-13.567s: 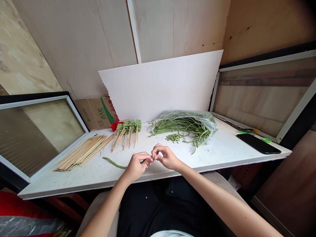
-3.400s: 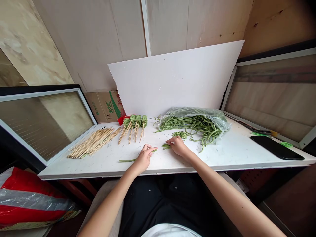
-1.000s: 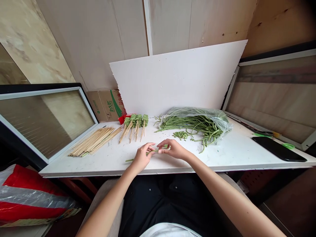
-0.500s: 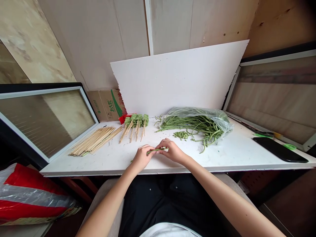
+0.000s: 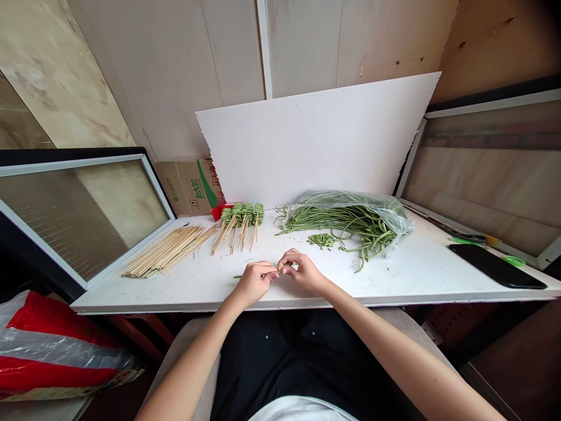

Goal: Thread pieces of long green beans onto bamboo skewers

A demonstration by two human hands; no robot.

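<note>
A green long bean is pinched between both hands just above the front part of the white table. My left hand is closed on it, and a thin green end pokes out on that hand's far left side. My right hand grips the bean a short way to the right, thumb and fingers bent round it. The fingers cover most of the bean. Beyond the right hand lies a small heap of short bean pieces. Behind that, many long beans spill from a clear plastic bag.
Bare bamboo skewers lie spread at the left. Several skewers threaded with folded beans rest near a cardboard box. A black phone lies at the right, by a green ring. A white board leans at the back.
My hands have drawn closer together on the bean, so less of it shows between them. Its left end now sticks out beyond my left hand more plainly.
</note>
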